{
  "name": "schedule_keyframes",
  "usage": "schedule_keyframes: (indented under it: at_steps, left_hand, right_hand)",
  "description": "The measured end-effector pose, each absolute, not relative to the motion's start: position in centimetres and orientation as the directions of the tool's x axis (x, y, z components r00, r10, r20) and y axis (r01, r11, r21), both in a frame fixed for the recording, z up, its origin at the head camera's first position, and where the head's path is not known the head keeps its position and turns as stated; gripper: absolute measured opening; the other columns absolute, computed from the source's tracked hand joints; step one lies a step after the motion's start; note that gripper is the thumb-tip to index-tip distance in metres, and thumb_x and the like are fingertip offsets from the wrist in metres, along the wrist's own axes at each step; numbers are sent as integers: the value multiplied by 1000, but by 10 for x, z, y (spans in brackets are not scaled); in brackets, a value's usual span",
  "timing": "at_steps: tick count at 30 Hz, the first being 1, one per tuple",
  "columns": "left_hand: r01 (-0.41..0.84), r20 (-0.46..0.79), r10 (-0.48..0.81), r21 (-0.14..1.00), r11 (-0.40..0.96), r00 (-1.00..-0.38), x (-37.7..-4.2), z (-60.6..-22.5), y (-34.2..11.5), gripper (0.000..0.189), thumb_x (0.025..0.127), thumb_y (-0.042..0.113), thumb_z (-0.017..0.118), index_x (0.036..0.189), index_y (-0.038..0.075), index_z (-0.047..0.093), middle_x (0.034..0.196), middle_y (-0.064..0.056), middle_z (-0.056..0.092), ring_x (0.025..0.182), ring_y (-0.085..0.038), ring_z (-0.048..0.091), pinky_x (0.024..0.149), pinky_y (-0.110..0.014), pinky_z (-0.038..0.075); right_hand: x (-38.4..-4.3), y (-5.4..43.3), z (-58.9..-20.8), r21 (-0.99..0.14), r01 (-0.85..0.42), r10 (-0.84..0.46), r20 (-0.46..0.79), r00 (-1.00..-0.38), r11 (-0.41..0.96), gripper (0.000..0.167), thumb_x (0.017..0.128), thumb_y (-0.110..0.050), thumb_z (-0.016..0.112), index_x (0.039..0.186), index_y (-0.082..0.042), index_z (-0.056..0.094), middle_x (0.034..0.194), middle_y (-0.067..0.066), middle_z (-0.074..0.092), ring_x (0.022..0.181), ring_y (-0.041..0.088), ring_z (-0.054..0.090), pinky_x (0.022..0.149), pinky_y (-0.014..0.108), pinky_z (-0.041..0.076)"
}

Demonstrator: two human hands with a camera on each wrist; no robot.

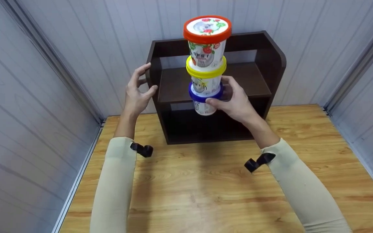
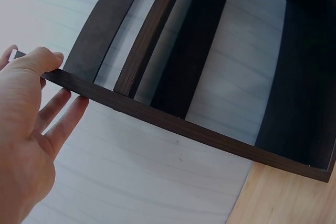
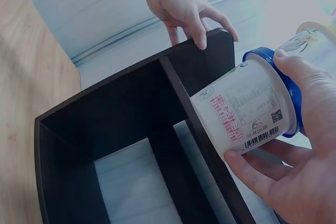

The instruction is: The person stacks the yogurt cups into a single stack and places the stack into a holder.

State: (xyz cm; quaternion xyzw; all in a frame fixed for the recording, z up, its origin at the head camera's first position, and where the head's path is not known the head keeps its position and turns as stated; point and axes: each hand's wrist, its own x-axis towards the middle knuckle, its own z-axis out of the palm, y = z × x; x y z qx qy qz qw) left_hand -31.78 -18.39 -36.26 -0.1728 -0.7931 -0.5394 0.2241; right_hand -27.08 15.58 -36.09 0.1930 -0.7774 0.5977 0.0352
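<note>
Three paper tubs stand stacked upright in front of the dark brown shelf (image 1: 264,61). On top is the red-lidded tub (image 1: 207,48), in the middle the yellow-lidded tub (image 1: 202,82), at the bottom the blue-lidded tub (image 1: 202,108). My right hand (image 1: 236,102) grips the blue-lidded tub around its lid and side, and the other two ride on it. In the right wrist view, a barcode shows on the blue-lidded tub (image 3: 252,103). My left hand (image 1: 138,90) pinches the front edge of the shelf's left side panel (image 2: 131,103) between thumb and fingers.
The shelf has an upper board (image 1: 180,84) and a lower compartment, and stands on a wood-grain surface (image 1: 180,187). Pale panelled walls (image 1: 37,97) rise at the back, left and right. A small black device (image 1: 259,161) is strapped at each wrist.
</note>
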Motion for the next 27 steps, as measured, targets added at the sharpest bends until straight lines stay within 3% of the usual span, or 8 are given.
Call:
schedule_keyframes:
  at_steps: [18,27]
  left_hand:
    - [542,568,33,764,351,-822,-319,-364,-189,66,102,-8,73,163,8,55,169,-12,55,151,-26,56,120,-48,57]
    - [547,573,33,761,348,-819,-320,-365,-191,66,101,-9,73,163,6,54,169,-13,55,153,-25,53,126,-48,52]
  right_hand:
    - [-293,149,-349,-920,-321,-204,277,-939,227,79,102,-26,86,165,-7,42,164,16,53,147,32,60,128,53,51]
    - [-300,143,-352,-931,-294,-144,268,-953,215,81,100,-28,88,165,-9,44,160,18,60,141,32,64,116,50,60]
